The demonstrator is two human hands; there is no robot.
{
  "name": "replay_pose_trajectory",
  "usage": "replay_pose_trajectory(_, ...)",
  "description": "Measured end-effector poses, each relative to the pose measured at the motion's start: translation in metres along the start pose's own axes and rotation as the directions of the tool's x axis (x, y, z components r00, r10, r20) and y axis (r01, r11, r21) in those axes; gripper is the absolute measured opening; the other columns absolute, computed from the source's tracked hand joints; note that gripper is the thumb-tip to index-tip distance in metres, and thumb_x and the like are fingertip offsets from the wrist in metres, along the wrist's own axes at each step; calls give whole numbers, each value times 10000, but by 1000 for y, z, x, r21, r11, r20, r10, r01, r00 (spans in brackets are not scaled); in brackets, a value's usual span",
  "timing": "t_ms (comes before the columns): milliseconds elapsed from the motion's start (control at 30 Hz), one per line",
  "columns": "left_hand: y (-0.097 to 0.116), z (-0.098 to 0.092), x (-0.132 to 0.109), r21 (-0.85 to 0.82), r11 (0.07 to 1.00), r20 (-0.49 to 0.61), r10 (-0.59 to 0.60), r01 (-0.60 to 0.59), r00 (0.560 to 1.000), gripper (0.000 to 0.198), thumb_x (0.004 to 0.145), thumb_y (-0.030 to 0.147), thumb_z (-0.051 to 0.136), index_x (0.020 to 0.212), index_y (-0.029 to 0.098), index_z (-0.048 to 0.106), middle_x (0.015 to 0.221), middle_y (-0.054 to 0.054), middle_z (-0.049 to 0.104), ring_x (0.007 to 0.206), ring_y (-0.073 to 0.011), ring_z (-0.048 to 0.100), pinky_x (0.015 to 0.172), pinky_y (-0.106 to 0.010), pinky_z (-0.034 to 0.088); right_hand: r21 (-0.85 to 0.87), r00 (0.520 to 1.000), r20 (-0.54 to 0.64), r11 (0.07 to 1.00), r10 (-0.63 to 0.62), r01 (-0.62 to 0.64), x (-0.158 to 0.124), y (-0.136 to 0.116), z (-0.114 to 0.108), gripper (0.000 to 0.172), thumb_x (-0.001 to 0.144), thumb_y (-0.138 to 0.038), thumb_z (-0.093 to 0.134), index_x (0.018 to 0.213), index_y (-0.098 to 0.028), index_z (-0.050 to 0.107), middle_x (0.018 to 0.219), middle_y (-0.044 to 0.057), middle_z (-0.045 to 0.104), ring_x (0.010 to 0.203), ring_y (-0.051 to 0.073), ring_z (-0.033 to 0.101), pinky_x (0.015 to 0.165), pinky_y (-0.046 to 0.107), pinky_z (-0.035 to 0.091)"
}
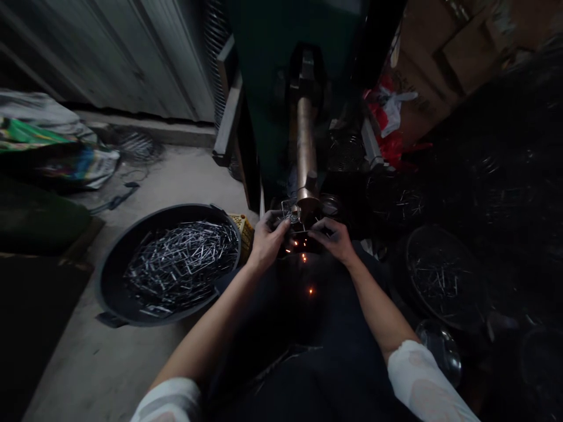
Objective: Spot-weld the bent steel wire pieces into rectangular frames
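My left hand point(270, 237) is closed on a small bent wire frame point(285, 206), its thumb on top, just left of the copper electrode point(307, 158) of a welding machine. On the right, my right hand point(333, 237) pinches the end of a thin metal rod point(301, 232) that lies crosswise below the electrode tip. The rod's left end is near my left thumb. Orange sparks point(304, 256) fly between my hands and drop toward my lap. The exact contact at the electrode tip is too small and dark to make out.
A black tub point(103, 275) full of short metal pieces stands left, beside a yellow crate point(243, 225). At right are a dark round container point(411, 252) with metal pieces and a shiny bowl point(444, 351). Steel bars point(231, 120) jut out from the green machine point(259, 35). Cardboard boxes point(479, 53) stand behind.
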State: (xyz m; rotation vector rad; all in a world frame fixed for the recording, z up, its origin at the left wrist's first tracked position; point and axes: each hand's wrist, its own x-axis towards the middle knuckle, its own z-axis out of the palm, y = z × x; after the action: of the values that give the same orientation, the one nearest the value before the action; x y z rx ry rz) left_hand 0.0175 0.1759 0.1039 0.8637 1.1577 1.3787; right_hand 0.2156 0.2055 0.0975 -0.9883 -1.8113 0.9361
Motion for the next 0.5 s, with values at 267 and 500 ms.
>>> replay_pose_trajectory(267,14,4,21,-19,1000,3,-11,11,1000,390,754,391,773,992,156,572,666,37,645,394,-86,562,348,-169,409,-8,998,-30,998,54,-55,16,5,0,192,895,-363,704,889,-177,753,840,29,746,816,177,689,809,283,513)
replay_pose_trajectory(500,5,-2,30,-13,1000,23,-5,6,1000,397,763,431,763,981,173,554,607,47,631,391,-93,543,356,-177,405,17,996,-41,997,77,-77,20,3,7,208,891,-379,709,860,-177,744,805,15,726,773,154,662,752,254,488)
